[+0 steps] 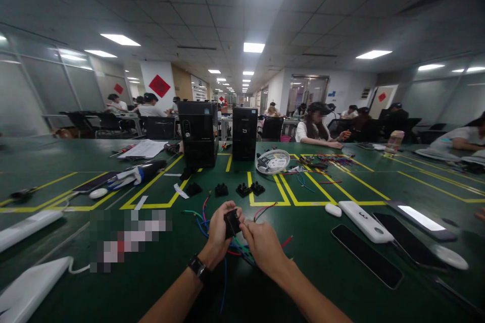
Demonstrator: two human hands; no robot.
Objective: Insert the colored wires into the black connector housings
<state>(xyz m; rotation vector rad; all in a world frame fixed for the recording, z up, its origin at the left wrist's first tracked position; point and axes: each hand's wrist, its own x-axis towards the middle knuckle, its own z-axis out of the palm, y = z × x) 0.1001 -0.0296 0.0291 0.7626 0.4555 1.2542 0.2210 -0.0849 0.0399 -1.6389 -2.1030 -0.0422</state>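
Observation:
My left hand (217, 234), with a dark watch on its wrist, is closed around a small black plastic part (232, 223) held just above the table. Against the right edge of that part, my right hand (263, 243) has its fingers pinched together. Whatever sits between those fingertips is hidden. Beneath both hands lies a loose bunch of red, blue and green wires (242, 251), their ends fanning out to either side. Farther forward stand several similar black parts, among them one (221, 190) near the middle and another (257, 188) to its right.
Two black boxes (199, 133) (244, 133) stand at the back beside a white round basket (273, 162). Phones (367, 256) and a white power bank (366, 222) lie at right. A glove (129, 176), papers (144, 149) and white devices (36, 290) occupy the left. A person (316, 128) sits across.

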